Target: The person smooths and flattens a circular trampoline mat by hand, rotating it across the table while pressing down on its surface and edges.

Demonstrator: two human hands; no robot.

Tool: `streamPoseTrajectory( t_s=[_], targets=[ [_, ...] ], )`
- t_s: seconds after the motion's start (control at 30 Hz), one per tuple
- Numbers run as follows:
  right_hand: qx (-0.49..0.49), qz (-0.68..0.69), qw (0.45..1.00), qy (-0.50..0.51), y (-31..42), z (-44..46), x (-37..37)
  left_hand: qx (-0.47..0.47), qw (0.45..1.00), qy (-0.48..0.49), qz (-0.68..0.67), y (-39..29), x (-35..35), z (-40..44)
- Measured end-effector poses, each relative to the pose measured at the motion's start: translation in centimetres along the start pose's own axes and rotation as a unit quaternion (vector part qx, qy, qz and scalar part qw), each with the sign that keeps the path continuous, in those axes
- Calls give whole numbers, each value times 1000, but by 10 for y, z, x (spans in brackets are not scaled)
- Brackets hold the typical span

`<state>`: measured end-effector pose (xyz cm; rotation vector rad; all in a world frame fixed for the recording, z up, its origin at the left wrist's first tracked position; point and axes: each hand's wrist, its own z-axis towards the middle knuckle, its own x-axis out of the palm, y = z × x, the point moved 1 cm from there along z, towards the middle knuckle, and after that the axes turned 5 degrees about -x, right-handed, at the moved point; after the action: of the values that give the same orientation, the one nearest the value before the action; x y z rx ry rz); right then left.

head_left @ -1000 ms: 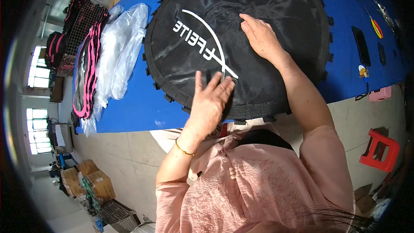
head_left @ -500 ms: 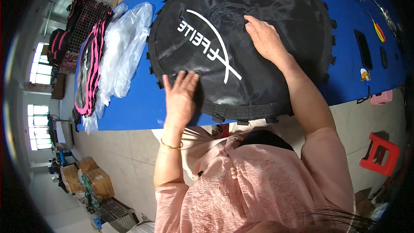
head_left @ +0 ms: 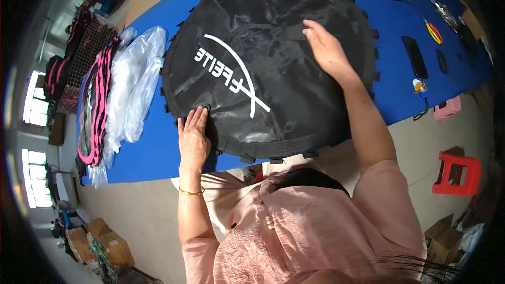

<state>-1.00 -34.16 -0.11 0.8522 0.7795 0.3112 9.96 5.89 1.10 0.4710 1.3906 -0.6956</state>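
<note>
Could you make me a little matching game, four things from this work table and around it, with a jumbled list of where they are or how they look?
Things
1. Round sheet
2. Stool
3. Plastic wrapping
4. Left hand

Descriptions
a. Clear and crumpled, on the blue table
b. Resting at the edge of something black
c. Black, with white lettering
d. Red, on the floor

Right pairs: 1-c; 2-d; 3-a; 4-b

Mat [head_left: 294, 47] on table [head_left: 139, 158], plastic bags [head_left: 134, 87] at left, apparently a phone [head_left: 414, 57] at right
</note>
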Motion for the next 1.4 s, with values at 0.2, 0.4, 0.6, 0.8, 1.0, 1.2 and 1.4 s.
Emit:
streamPoseTrajectory(
  t_s=[0.2, 0.4, 0.6, 0.8, 1.0, 1.2, 1.4],
  targets=[
    [61, -233, 970, 19, -44, -19, -82, 116, 993, 31, 0, -34, 2, -11],
    [-55, -393, 918, 4, -76, -50, -79, 265, 961, 71, -38, -114, -1, -23],
    [-69, -339, 938, -27, -82, -51, -83, 275, 959, 49, -43, -127, 9, -7],
    [-60, -328, 943, -19, -84, -50, -85, 111, 993, 20, 12, -49, 17, 21],
    [-53, -367, 929, 0, -81, -49, -86, 29, 999, 8, -43, -5, 16, 15],
    [-93, -440, 893, 31, -93, -26, -115, 95, 995, -3, -18, -37, 10, -9],
    [4, -522, 852, 39, -86, 6, -128, 176, 983, 29, -36, -92, 1, -44]
  ],
)
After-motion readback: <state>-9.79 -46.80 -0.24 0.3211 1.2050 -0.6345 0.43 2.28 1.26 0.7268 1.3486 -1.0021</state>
